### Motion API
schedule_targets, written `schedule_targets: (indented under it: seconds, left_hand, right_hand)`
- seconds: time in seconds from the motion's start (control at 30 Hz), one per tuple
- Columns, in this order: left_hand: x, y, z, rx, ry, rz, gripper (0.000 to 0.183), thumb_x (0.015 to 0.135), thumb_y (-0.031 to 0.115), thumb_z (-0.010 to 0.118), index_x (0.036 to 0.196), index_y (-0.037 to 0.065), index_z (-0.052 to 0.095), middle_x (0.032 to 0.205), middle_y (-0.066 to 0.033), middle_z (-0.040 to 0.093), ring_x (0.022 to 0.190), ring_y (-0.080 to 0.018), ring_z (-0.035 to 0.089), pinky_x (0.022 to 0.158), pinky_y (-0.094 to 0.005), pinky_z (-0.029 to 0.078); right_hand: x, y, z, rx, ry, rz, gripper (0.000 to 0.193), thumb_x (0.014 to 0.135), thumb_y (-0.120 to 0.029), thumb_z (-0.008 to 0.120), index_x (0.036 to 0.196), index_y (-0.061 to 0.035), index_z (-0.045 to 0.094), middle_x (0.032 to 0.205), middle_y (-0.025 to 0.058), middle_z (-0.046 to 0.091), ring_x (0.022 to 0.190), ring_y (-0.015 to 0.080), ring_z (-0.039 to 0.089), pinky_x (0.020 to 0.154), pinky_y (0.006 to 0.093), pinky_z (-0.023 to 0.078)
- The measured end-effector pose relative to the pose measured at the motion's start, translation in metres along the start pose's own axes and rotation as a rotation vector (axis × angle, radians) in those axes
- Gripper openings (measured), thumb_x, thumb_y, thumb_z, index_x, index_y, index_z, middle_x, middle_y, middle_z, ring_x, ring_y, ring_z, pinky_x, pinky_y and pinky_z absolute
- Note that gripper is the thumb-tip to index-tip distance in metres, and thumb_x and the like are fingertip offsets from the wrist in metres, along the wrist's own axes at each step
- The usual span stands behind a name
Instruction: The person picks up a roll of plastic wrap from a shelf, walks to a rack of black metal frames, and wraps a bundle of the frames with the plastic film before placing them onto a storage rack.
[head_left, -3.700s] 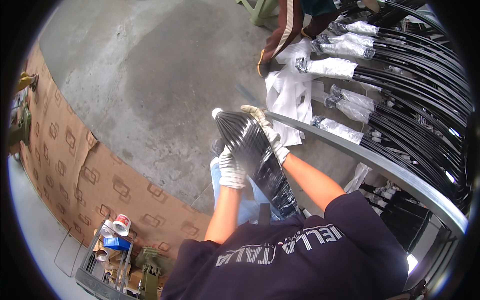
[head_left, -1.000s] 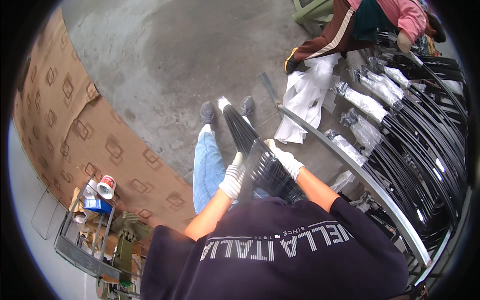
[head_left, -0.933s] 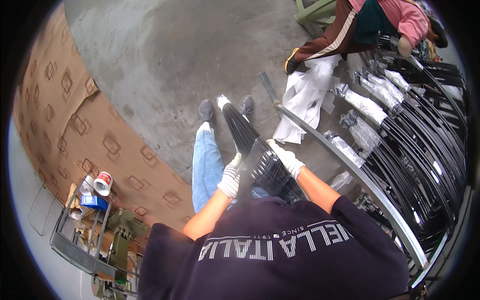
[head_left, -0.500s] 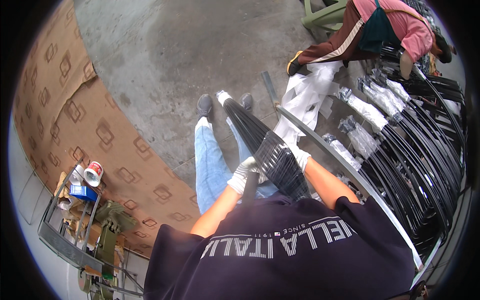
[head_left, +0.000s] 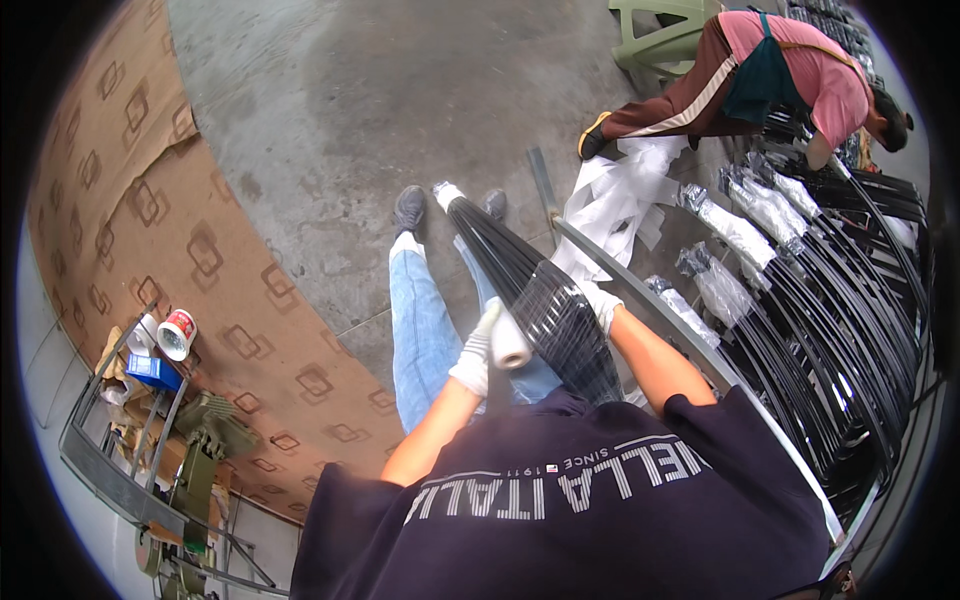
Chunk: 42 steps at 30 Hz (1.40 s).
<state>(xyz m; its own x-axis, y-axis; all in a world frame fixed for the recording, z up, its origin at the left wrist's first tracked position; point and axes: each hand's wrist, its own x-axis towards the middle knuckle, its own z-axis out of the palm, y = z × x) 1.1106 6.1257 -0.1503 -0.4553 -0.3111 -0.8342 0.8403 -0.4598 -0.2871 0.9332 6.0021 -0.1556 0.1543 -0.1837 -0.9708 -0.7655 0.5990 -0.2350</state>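
A bundle of long thin black strips (head_left: 487,245) slants across my lap, its far end capped in white wrap between my shoes. Clear stretch film (head_left: 562,318) is wound round its near part and shines in the light. My left hand (head_left: 476,356), in a white knit glove, is closed on a white roll of stretch film (head_left: 508,343) just left of the bundle. On the bundle's right side, my gloved right hand (head_left: 602,304) grips its edge; most of those fingers are hidden behind the strips.
A metal rail (head_left: 640,290) runs close along my right. Beyond it lie several wrapped black bundles (head_left: 830,310). White sheeting (head_left: 615,205) lies on the floor near a bending co-worker (head_left: 790,75) and a green stool (head_left: 655,35). Patterned brown board (head_left: 205,250) covers the left, beside a machine (head_left: 195,480).
My left hand has drawn back from the bundle's underside to its left, bringing the film roll's white end into sight. My right hand stays at the bundle's side.
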Motion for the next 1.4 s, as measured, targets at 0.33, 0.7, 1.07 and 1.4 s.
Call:
schedule_targets:
  seconds: [0.33, 0.7, 1.07, 1.4]
  left_hand:
    - [-0.040, 0.076, 0.029, 0.130, -0.083, 0.176, 0.046, 0.080, 0.043, 0.060, 0.107, 0.007, 0.051, 0.095, -0.0056, 0.058, 0.083, -0.0162, 0.058, 0.074, -0.0284, 0.049]
    - [0.007, 0.110, 0.025, 1.309, 0.040, 0.762, 0.039, 0.084, 0.043, 0.045, 0.093, 0.007, 0.060, 0.077, -0.0082, 0.058, 0.068, -0.0200, 0.054, 0.064, -0.0293, 0.041]
    - [0.070, 0.097, 0.035, 1.543, -0.280, 0.529, 0.039, 0.086, 0.038, 0.036, 0.098, 0.010, 0.059, 0.087, -0.0139, 0.062, 0.081, -0.0289, 0.057, 0.076, -0.0351, 0.042]
    - [-0.001, 0.083, 0.044, 1.516, -0.163, 0.956, 0.029, 0.082, 0.012, 0.048, 0.110, 0.010, 0.054, 0.102, -0.0127, 0.056, 0.096, -0.0265, 0.053, 0.088, -0.0349, 0.039]
  right_hand:
    - [-0.043, -0.147, 0.045, -0.778, -0.051, -0.443, 0.070, 0.073, -0.069, 0.040, 0.085, -0.0056, 0.067, 0.086, 0.0185, 0.061, 0.088, 0.0311, 0.055, 0.080, 0.0360, 0.041]
    - [-0.054, -0.179, 0.048, 0.209, -0.073, -0.158, 0.041, 0.061, -0.035, 0.075, 0.082, -0.0013, 0.065, 0.073, 0.0074, 0.062, 0.069, 0.0152, 0.057, 0.063, 0.0284, 0.043]
    - [-0.027, -0.141, -0.022, -0.481, 0.086, -0.190, 0.070, 0.058, -0.048, 0.074, 0.104, -0.0015, 0.052, 0.091, 0.0125, 0.060, 0.085, 0.0226, 0.059, 0.074, 0.0327, 0.047]
    - [-0.033, -0.012, 0.054, 1.093, -0.219, 0.022, 0.016, 0.085, -0.021, 0.057, 0.092, -0.0060, 0.058, 0.077, 0.0005, 0.061, 0.060, 0.0066, 0.058, 0.048, 0.0161, 0.045]
